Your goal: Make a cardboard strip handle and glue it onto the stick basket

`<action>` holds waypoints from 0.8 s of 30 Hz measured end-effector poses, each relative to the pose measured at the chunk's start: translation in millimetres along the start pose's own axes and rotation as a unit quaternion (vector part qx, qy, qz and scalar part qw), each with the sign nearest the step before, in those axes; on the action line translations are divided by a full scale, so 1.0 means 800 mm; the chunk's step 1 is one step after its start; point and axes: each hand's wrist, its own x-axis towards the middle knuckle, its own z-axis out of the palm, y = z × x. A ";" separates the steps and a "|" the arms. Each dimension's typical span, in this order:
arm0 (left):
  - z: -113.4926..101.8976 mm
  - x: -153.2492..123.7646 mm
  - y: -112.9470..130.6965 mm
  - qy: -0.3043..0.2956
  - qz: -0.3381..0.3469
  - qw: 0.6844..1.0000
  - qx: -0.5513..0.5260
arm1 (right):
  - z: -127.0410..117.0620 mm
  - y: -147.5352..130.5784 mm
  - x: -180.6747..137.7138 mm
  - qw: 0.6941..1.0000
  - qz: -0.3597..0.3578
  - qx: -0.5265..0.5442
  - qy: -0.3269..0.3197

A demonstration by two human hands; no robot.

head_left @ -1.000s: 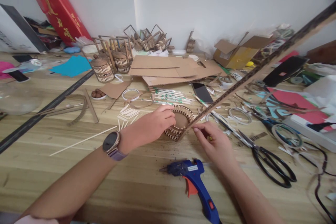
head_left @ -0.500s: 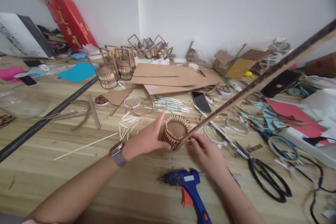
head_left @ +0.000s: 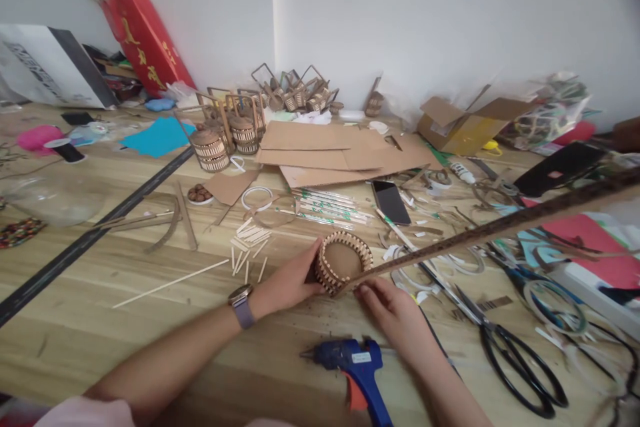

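A small round basket of cardboard and short sticks stands on the wooden table. My left hand, a watch on its wrist, grips the basket's left side. My right hand pinches the near end of a long brown cardboard strip against the basket's lower front edge. The strip runs up and to the right, out of view. A blue glue gun lies just in front of my hands.
Black scissors lie to the right among tape rings and scraps. A phone, wrapped chopsticks and flat cardboard sheets lie behind the basket. Finished baskets stand at the back left. A long black strip crosses the left side.
The far end of the cardboard strip has swung down, so it lies lower and flatter. My left hand has shifted from on top of the basket to its left side. The view has tilted slightly.
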 end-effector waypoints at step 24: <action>0.014 0.007 -0.003 0.023 -0.022 0.999 -0.013 | 0.014 -0.039 -0.133 0.985 0.113 -0.105 -0.073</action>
